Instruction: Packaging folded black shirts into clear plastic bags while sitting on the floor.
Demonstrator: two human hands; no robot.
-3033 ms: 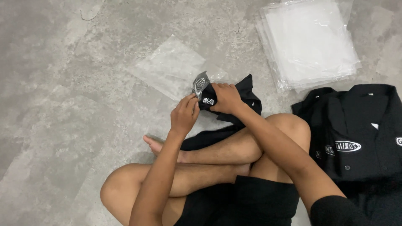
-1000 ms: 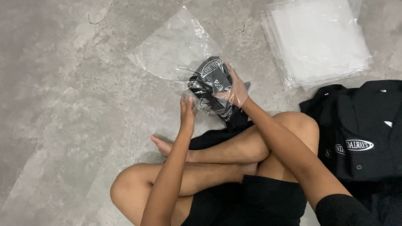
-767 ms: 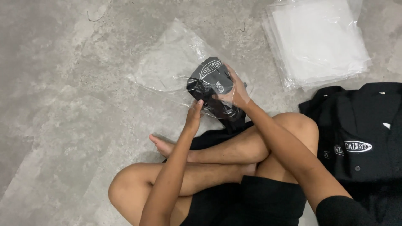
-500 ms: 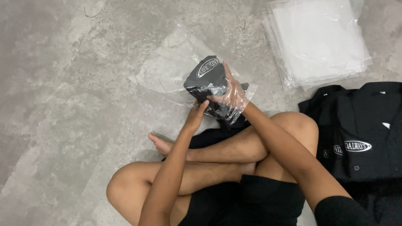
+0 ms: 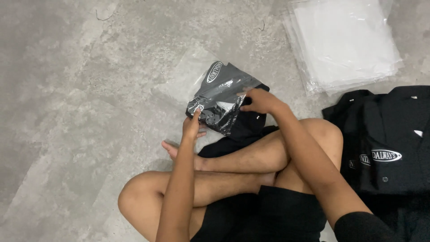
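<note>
A folded black shirt (image 5: 233, 117) sits partway inside a clear plastic bag (image 5: 192, 83) on the grey floor (image 5: 67, 89), just past the crossed legs. The left hand (image 5: 191, 127) pinches the bag's near edge; the right hand (image 5: 260, 101) grips the shirt's top. A stack of clear bags (image 5: 345, 40) lies toward the floor's far right, black shirts (image 5: 389, 139) beside it.

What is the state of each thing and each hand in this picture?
Folded black shirt: partly inside the bag.
Clear plastic bag: open, around the shirt's far end.
Left hand: gripping the bag's near corner.
Right hand: pressing on the shirt.
Stack of clear plastic bags: flat, unused.
Black shirts pile: unpacked, on the floor.
</note>
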